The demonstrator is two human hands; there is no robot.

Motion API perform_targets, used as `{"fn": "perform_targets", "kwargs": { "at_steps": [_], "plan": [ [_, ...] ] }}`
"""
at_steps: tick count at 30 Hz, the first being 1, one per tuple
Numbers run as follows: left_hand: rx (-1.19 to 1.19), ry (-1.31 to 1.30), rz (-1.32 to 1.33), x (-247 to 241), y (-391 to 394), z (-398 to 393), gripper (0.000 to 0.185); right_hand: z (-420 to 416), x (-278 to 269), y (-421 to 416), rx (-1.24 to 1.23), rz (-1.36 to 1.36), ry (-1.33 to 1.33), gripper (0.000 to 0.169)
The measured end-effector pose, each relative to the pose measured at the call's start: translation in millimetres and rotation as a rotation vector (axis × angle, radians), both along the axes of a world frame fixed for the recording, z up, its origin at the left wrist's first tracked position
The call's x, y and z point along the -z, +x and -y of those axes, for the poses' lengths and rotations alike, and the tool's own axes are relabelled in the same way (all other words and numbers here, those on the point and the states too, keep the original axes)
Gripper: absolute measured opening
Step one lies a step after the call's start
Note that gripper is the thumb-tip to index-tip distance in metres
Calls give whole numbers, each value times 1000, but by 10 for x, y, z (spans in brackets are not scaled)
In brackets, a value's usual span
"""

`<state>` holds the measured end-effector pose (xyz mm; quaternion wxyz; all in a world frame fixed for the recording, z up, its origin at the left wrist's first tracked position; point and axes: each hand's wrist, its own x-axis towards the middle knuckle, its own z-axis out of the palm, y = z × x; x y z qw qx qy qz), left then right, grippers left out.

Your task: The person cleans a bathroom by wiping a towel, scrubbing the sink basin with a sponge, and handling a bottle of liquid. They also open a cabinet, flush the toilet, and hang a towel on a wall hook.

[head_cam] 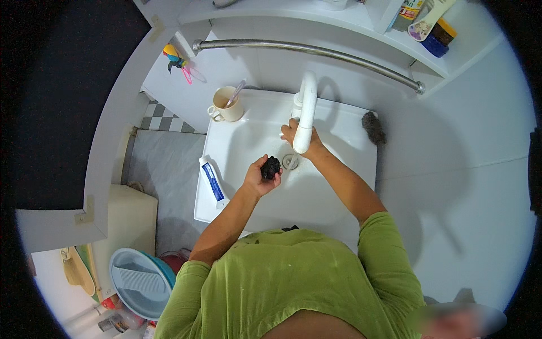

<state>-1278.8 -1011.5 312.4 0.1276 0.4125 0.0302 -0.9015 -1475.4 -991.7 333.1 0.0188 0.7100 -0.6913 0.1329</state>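
Note:
My left hand (260, 176) holds a dark, crumpled scrubbing pad (270, 168) above the basin, a little left of the metal drain (290, 162). Behind the curved spout of the white faucet (310, 106), my right hand (301, 135) reaches to the faucet's base, its fingers partly hidden by the spout. Whether those fingers grip anything cannot be told. A thin stream of water seems to run from the spout to the drain. The white washbasin (338, 112) carries a beige mug (226, 108) with a toothbrush (236, 93) in it, and a toothpaste tube (214, 182) lies on its left rim.
A grey-brown scouring pad (374, 128) lies at the basin's right back corner. A metal towel bar (305, 47) crosses the wall below a white shelf (296, 19) with a brush (432, 19) and bottle. At lower left stands a blue washbasin with a ribbed washboard (139, 279).

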Motion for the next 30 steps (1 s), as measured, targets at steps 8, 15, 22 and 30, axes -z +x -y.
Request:
{"fn": "perform_targets", "kwargs": {
  "at_steps": [8,15,22,30],
  "plan": [
    [-15,-8,-178,49,127,-40,42,134,-119,39,151,340,-21,26],
    [-42,-108,-299,-295,138,-5,52,-514,-30,296,248,938,-178,32],
    [128,-233,-287,-182,19,-167,37,-821,-96,636,235,1119,-41,31],
    [212,-274,-224,-467,-78,-255,34,-951,-3,556,287,1539,-88,20]
  ]
}}
